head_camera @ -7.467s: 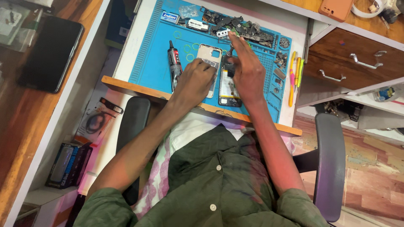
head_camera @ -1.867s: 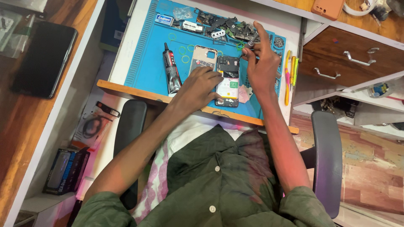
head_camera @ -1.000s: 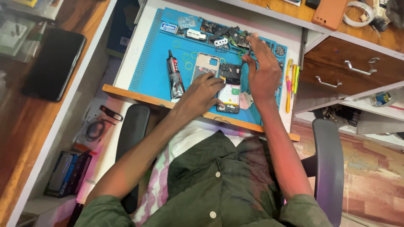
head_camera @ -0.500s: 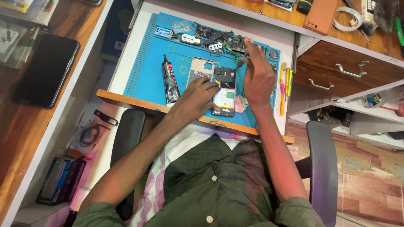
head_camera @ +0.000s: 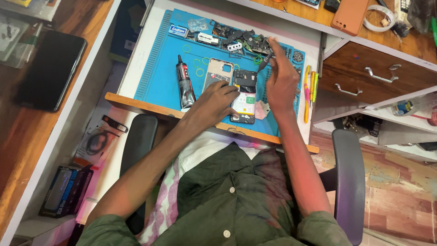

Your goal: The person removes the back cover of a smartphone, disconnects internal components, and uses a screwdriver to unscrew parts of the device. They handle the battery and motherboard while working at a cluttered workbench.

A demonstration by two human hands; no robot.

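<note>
Centre frame, on the blue mat [head_camera: 154,77], the left hand [head_camera: 216,98] presses the opened phone [head_camera: 244,96] flat – steadying it – while the right hand [head_camera: 280,77] pinches a screwdriver [head_camera: 265,60] just above the phone's top edge.

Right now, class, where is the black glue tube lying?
In the head view the black glue tube lies on the blue work mat, left of the opened phone, just beyond the left hand and near the mat's front edge.
</note>
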